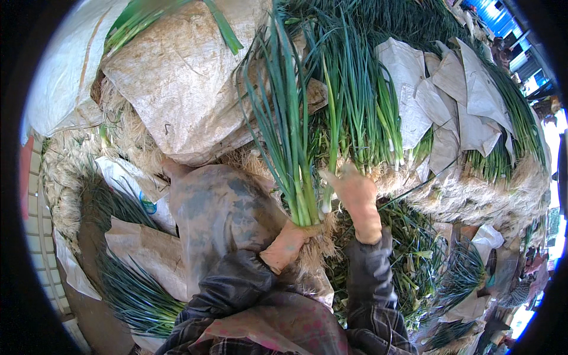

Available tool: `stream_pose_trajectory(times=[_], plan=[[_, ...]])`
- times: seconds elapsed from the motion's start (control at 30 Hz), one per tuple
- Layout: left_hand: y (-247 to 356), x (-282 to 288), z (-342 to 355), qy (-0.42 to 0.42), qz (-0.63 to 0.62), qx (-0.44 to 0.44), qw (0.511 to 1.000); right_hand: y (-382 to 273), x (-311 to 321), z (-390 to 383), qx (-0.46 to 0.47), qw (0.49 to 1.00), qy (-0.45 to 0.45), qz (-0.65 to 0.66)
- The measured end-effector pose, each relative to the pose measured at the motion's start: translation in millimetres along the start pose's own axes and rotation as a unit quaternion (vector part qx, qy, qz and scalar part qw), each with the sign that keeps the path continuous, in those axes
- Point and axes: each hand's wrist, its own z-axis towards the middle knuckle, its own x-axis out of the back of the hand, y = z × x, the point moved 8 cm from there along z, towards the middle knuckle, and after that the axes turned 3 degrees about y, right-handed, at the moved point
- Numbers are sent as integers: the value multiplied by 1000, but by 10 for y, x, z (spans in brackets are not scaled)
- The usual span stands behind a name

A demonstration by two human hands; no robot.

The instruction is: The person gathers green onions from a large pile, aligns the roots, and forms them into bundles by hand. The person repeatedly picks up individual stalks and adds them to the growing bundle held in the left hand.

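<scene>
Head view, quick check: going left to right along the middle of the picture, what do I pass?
White sack → tan woven sack → left hand gripping a bunch of green onions → right hand → stacked green onions under white sheets.

A scallion bunch (290, 148) stands between the sack (183, 77) at left and stacked scallions (361, 118) at right.

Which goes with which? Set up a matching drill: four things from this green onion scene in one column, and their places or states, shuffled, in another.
1. left hand
2. right hand
3. held bunch of green onions
4. woven sack

A. lies over the heap at upper left
B. stands upright, leaves fanning upward
C. grips the bunch at its root end
D. reaches into the stacked green onions

Pairs: 1-C, 2-D, 3-B, 4-A
</scene>
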Motion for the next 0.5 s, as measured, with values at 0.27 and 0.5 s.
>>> stream_pose_trajectory(times=[0.27, 0.5], plan=[[-25, 95, 65, -2, 1, -77, 997, 443, -814, 406, -187, 969, -121, 102], [-13, 156, 0, 22, -30, -20, 999, 89, -289, -258, -40, 981, 190, 18]])
